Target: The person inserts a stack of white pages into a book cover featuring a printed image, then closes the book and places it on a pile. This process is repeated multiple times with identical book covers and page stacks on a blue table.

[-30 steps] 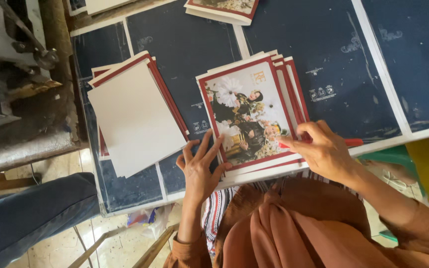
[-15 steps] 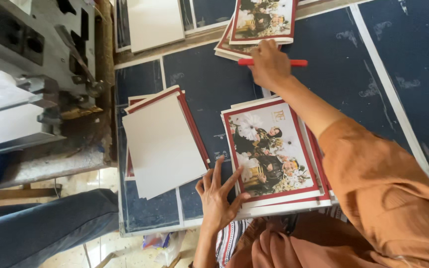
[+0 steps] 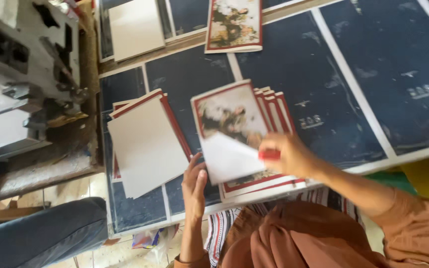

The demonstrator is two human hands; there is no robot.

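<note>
Dark blue tabletop (image 3: 363,89) ruled by white strips; grey machine (image 3: 26,74) off to the left. Blank-faced red-edged stack (image 3: 145,144) just left of a fanned pile of picture cards (image 3: 269,106). Top card (image 3: 229,134) half lifted, white corner curled up. Left hand (image 3: 194,186) touching its lower edge, fingers together. Right hand (image 3: 286,156) pinching a small red tool (image 3: 270,154) over the fold. Likely risk: a crooked crease or slipping pile if pressed unevenly.
</note>
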